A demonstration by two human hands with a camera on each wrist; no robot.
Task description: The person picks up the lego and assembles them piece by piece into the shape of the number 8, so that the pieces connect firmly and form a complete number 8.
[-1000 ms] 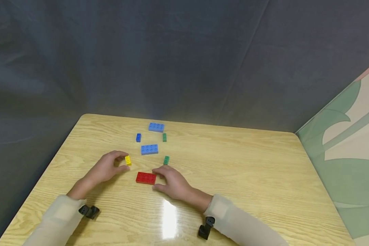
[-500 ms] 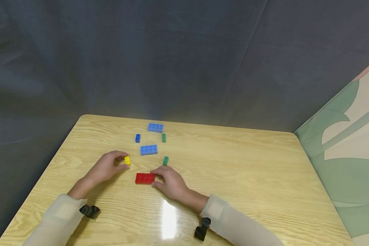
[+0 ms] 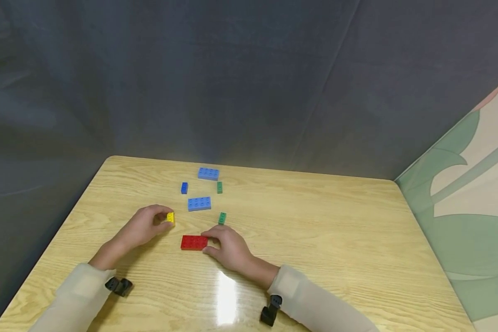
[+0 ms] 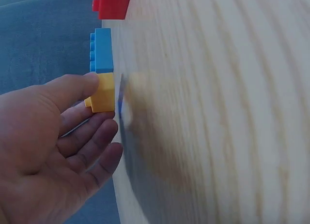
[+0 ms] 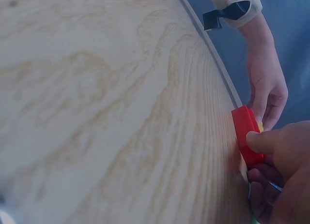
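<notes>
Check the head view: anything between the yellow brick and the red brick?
Nothing. In the head view only bare table lies between the yellow brick, pinched by the left hand, and the red brick, gripped by the right hand.

**Wooden table surface and the bricks on it**

The light wood-grain table (image 3: 315, 240) has rounded corners and a glossy top. A flat red rectangular plastic brick (image 3: 193, 242) lies near the front centre. A small yellow plastic brick (image 3: 170, 217) sits to its left. A small green plastic brick (image 3: 222, 218) lies just behind the red one. Farther back lie a light blue rectangular brick (image 3: 199, 204), a small dark blue brick (image 3: 184, 187), a second small green brick (image 3: 219, 187) and a second light blue rectangular brick (image 3: 208, 174), all apart from one another.
</notes>
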